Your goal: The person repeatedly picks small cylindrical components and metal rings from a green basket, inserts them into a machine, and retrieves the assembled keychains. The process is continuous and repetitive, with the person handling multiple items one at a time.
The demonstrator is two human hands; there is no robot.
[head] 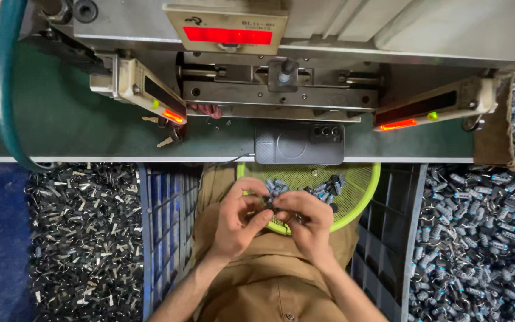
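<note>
Both hands work together over the near rim of the green basket (362, 197) on the person's lap. The left hand (238, 217) and right hand (307, 222) touch, fingers pinched on one small dark part (271, 204) between them; its exact form cannot be told. More grey-blue parts (323, 188) lie inside the basket. A phone (298, 143) rests on the bench (61, 119) just beyond the basket. Judged step: fitting or joining the piece by fingertip; it seems to call for fine alignment.
</note>
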